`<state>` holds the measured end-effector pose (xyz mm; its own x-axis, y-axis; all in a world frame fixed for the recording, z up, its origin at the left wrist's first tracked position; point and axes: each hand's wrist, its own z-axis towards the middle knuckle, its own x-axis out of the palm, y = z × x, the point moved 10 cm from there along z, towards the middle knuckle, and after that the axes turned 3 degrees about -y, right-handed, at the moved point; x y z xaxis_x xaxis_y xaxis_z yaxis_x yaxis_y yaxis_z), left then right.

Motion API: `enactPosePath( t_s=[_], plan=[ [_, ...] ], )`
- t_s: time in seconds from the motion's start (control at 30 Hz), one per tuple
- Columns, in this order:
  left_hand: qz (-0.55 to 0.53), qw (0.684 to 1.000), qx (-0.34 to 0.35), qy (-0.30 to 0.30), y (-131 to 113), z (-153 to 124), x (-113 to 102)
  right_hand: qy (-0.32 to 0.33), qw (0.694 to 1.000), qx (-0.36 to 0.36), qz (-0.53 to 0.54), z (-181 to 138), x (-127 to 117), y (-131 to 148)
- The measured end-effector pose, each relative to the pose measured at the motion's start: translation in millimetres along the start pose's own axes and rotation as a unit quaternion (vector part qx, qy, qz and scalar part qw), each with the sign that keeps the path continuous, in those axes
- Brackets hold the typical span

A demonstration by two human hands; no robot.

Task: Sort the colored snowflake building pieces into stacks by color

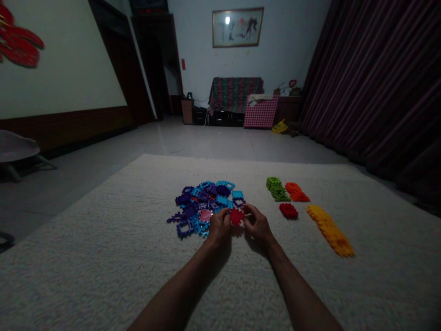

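Observation:
A small red plastic tile (236, 216) sits between my two hands, just above a white shaggy rug (103, 257). My left hand (219, 226) is closed with its fingertips on the tile's left edge. My right hand (257, 224) pinches the tile's right edge. Right beside my left hand lies a mixed heap of purple, blue and a few red tiles (203, 204). To the right of my hands are sorted groups: a red stack (288, 210), a green row (277, 189), an orange-red row (296, 192) and a long yellow-orange row (330, 230).
The rug covers the near floor; grey tiled floor (206, 138) lies beyond it. A dark curtain (379, 92) hangs along the right. Covered furniture (236, 94) and a checked cloth (261, 111) stand at the far wall. A low round seat (15, 149) is at the left.

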<state>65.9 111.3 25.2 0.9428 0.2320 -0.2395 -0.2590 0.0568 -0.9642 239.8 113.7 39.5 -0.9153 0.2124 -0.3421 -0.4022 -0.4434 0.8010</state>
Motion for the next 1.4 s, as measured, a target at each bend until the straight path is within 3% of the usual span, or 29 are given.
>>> enactPosePath(
  t_s=[0.07, 0.17, 0.33, 0.5, 0.6, 0.7, 0.83, 0.9, 1.07, 1.23, 1.4],
  plan=[
    [0.098, 0.993, 0.068, -0.005, -17, 3, -11, -0.030, 0.999, 0.021, -0.013, 0, -5, -8],
    [0.274, 0.954, 0.119, -0.005, -36, 9, -32, -0.031, 0.999, 0.012, -0.024, 2, -7, -11],
    [0.498, 0.863, 0.056, 0.063, -30, 15, -66, 0.084, 0.994, -0.047, -0.043, 0, 13, 5],
    [0.542, 0.832, 0.040, 0.107, -21, 9, -67, 0.141, 0.975, -0.091, -0.149, -13, 30, 26],
    [0.520, 0.845, 0.060, 0.106, -23, 13, -59, 0.125, 0.973, -0.101, -0.164, -13, 30, 27],
    [0.450, 0.887, 0.073, 0.071, -29, 21, -61, 0.072, 0.980, -0.121, -0.142, -7, 21, 28],
    [0.259, 0.960, 0.094, 0.047, -39, 29, -65, 0.016, 0.985, -0.145, -0.089, -1, 15, 40],
    [0.176, 0.978, 0.099, 0.050, -42, 30, -66, 0.009, 0.988, -0.139, -0.069, 0, 19, 47],
    [0.102, 0.988, 0.090, 0.067, -38, 32, -62, 0.021, 0.994, -0.103, -0.033, -2, 32, 53],
    [0.030, 0.992, 0.078, 0.094, -34, 27, -44, 0.050, 0.997, -0.010, 0.049, 1, 42, 37],
    [0.089, 0.987, 0.115, 0.067, -38, 21, -39, 0.049, 0.981, 0.127, 0.137, 7, 28, 6]
  ],
)
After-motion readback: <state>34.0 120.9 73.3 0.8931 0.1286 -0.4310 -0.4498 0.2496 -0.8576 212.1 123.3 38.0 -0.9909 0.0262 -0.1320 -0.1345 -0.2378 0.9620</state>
